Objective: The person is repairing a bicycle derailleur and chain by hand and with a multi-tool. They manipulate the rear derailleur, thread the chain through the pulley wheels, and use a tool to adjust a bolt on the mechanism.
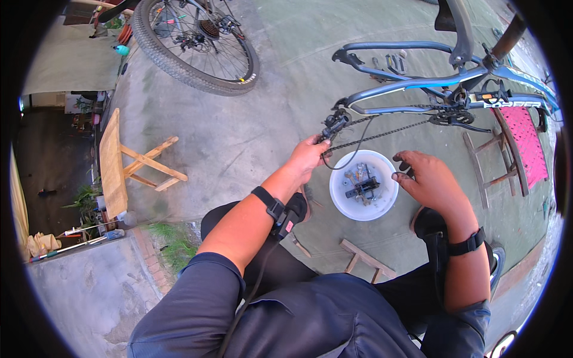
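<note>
My left hand (pixel 305 157) grips the black rear derailleur (pixel 335 123) at the back end of a blue-grey bicycle frame (pixel 412 85). From the derailleur the chain (pixel 385 138) runs to the crankset (pixel 452 119) on the right, and a thin black cable loops below it. My right hand (pixel 425 178) hangs by the right rim of a white plastic tub (pixel 387 206), with its blackened fingers apart and nothing in them. Inside the tub lie a black metal part (pixel 362 188) and several small metal pieces.
A bicycle wheel (pixel 242 88) with its cassette lies at the upper left. To the left stands a folding wooden stool (pixel 111 164); another stool with a pink spotted cover (pixel 522 143) is at the right. A small wooden piece (pixel 368 259) sits between my legs.
</note>
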The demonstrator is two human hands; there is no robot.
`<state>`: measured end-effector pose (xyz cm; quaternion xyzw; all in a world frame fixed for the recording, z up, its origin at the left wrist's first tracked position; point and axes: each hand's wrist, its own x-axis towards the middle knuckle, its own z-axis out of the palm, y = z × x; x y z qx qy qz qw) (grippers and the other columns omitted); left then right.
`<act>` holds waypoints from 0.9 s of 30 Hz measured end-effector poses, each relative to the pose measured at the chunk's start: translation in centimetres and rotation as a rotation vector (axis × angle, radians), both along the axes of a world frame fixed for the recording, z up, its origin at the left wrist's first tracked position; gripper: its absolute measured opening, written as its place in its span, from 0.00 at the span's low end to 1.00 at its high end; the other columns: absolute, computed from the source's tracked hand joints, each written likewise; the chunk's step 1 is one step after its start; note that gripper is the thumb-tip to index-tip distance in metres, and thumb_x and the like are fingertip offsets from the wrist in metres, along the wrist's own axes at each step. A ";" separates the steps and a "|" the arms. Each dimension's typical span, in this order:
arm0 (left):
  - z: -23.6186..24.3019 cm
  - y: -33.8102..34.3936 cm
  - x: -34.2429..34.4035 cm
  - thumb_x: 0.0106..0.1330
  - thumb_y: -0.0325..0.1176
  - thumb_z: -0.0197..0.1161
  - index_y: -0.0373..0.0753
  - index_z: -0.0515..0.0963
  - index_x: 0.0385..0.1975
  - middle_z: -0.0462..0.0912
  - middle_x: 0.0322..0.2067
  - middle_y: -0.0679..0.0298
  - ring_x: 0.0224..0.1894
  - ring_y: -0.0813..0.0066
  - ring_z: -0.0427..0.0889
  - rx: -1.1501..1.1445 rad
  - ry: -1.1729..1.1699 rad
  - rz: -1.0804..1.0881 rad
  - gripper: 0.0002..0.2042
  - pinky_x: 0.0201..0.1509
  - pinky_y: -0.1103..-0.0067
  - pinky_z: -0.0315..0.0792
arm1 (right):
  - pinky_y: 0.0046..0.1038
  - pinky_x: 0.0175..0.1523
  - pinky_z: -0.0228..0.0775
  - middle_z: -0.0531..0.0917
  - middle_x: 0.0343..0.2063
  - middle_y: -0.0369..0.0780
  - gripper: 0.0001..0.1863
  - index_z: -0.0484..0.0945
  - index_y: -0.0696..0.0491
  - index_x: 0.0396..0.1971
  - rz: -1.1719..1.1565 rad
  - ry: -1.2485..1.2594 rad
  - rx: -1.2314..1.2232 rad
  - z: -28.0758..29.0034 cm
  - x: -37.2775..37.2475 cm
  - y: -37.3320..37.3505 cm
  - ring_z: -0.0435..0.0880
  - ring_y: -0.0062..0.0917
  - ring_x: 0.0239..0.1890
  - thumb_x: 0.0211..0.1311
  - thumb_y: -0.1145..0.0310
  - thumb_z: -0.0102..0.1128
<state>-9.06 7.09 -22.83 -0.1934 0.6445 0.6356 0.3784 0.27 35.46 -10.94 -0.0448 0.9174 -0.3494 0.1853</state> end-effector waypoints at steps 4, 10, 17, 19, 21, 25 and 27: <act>-0.4 -0.2 -0.1 0.72 0.34 0.57 0.38 0.72 0.53 0.77 0.42 0.68 0.43 0.74 0.79 0.008 -0.008 0.000 0.13 0.44 0.79 0.74 | 0.38 0.49 0.73 0.83 0.41 0.45 0.20 0.78 0.54 0.49 -0.025 -0.055 0.000 -0.3 0.1 0.2 0.82 0.41 0.44 0.59 0.60 0.61; -0.2 -0.2 -0.2 0.72 0.34 0.57 0.37 0.72 0.52 0.76 0.41 0.67 0.43 0.74 0.80 0.008 -0.014 0.018 0.13 0.44 0.78 0.75 | 0.38 0.50 0.73 0.83 0.42 0.45 0.21 0.78 0.54 0.49 -0.006 -0.089 0.049 0.3 -0.2 0.0 0.82 0.40 0.46 0.59 0.60 0.61; 0.0 0.0 -0.1 0.71 0.33 0.57 0.37 0.72 0.51 0.77 0.41 0.68 0.42 0.74 0.80 0.002 -0.009 0.029 0.12 0.44 0.78 0.75 | 0.38 0.50 0.74 0.84 0.42 0.45 0.20 0.78 0.54 0.49 -0.007 -0.073 0.052 0.4 -0.2 0.0 0.82 0.41 0.45 0.59 0.60 0.62; 0.0 0.0 0.0 0.70 0.32 0.58 0.38 0.74 0.48 0.77 0.38 0.69 0.39 0.76 0.79 0.006 -0.001 0.050 0.10 0.43 0.78 0.75 | 0.38 0.50 0.74 0.84 0.41 0.45 0.20 0.78 0.54 0.49 -0.005 -0.068 0.059 0.4 -0.2 0.0 0.82 0.41 0.45 0.59 0.60 0.62; 0.0 0.0 0.0 0.70 0.32 0.58 0.38 0.74 0.48 0.77 0.38 0.69 0.39 0.76 0.79 0.010 -0.002 0.047 0.10 0.43 0.78 0.74 | 0.38 0.50 0.74 0.84 0.41 0.45 0.20 0.78 0.54 0.48 -0.002 -0.069 0.063 0.4 -0.2 0.0 0.82 0.41 0.45 0.58 0.60 0.62; 0.0 -0.1 -0.1 0.71 0.32 0.58 0.38 0.74 0.48 0.78 0.39 0.69 0.39 0.76 0.78 0.021 -0.004 0.037 0.10 0.44 0.78 0.74 | 0.38 0.50 0.74 0.84 0.41 0.45 0.20 0.78 0.55 0.48 0.003 -0.067 0.056 0.4 -0.3 0.0 0.82 0.41 0.45 0.58 0.60 0.62; 0.0 -0.1 -0.1 0.71 0.32 0.57 0.38 0.74 0.49 0.78 0.39 0.69 0.39 0.76 0.78 0.021 -0.005 0.034 0.10 0.44 0.78 0.74 | 0.38 0.50 0.74 0.84 0.41 0.46 0.20 0.78 0.55 0.48 0.000 -0.068 0.052 0.4 -0.2 0.0 0.83 0.41 0.45 0.58 0.60 0.62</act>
